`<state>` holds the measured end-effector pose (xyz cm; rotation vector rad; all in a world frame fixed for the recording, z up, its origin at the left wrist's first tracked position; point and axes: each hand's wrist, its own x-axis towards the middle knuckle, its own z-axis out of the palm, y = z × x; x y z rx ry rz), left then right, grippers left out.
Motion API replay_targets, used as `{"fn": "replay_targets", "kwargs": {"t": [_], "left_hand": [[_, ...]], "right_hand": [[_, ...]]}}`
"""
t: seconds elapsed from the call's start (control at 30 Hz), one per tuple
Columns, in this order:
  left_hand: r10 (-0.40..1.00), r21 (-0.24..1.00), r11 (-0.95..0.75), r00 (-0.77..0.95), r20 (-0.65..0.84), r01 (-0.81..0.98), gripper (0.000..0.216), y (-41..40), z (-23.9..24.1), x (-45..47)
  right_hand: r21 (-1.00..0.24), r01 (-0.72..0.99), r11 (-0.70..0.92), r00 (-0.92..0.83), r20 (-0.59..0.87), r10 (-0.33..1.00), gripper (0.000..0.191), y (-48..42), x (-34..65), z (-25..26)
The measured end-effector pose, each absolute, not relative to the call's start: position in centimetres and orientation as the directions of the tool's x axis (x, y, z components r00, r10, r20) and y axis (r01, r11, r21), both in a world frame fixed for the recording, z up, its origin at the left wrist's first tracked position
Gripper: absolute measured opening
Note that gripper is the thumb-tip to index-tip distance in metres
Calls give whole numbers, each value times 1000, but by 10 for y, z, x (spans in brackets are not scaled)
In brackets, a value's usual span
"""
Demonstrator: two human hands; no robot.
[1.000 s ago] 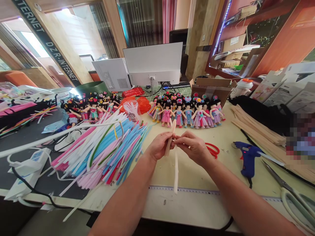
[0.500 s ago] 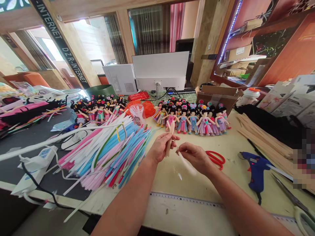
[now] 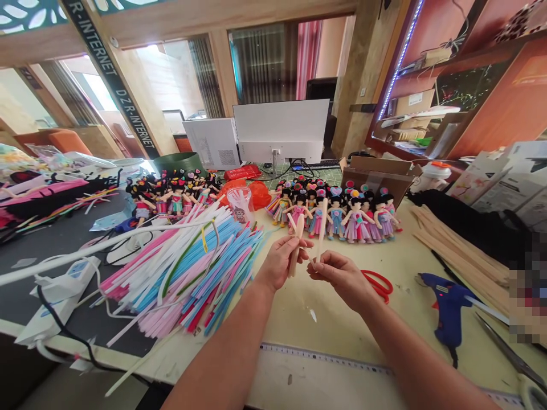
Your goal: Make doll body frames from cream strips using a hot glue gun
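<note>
The pale stem (image 3: 321,228) rises free above my right hand (image 3: 342,277) at the centre of the frame, and I judge it could slide out of my pinch or kink if I pull it too hard against the doll body (image 3: 296,242); its tip also stands close to the finished dolls (image 3: 354,219) just behind, so a careless swing might knock one over; the glue gun (image 3: 447,302) at lower right has a red light showing, so its tip may be hot; my left hand (image 3: 278,265) is closed narrow, thumb and fingers wrapped round the doll body, held upright above the table (image 3: 325,322); my right hand is pinched tight on the stem's lower end, touching nothing else; the red scissors (image 3: 378,283) lie just beside it.
</note>
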<state>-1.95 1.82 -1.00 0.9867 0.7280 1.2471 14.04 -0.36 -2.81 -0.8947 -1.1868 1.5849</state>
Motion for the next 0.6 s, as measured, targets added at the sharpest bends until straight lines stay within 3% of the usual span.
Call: {"fn": "replay_targets", "kwargs": {"t": [0.17,0.6], "left_hand": [[981,929,-2,179,73,-369,23,17,-10,-17],[980,942,-10,182,76,-336,29,15,-9,-15]], "right_hand": [[-934,-298,-198,-297,-106,949,34,-3,139,-27],[-912,-330,-244,-300,-143,943,36,-7,140,-24]]}}
